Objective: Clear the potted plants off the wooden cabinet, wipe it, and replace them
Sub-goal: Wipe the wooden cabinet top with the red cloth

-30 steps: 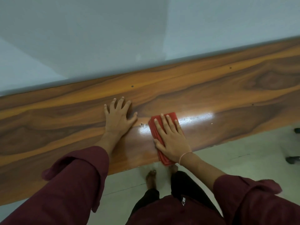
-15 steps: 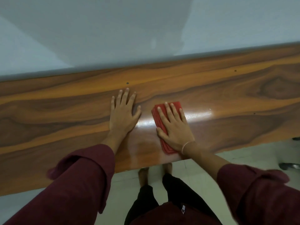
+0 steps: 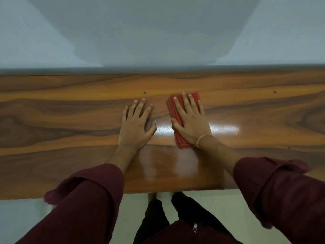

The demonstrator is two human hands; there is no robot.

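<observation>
the wooden cabinet [image 3: 70, 120] top is hard and glossy, likely slick under a cloth; no potted plants show on it; the left hand [image 3: 135, 127] lies flat on the wood, fingers spread and released; the right hand [image 3: 190, 124] presses straight fingers on the folded red cloth [image 3: 170, 108], mid-top; soft and light, it probably slides best pinned under a flat palm

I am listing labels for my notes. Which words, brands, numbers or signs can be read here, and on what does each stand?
Nothing here can be read.
On the dark clothing at the bottom, a small white tag: too small and blurred to read.
The wooden cabinet, the red cloth and the wall: no writing.
</observation>
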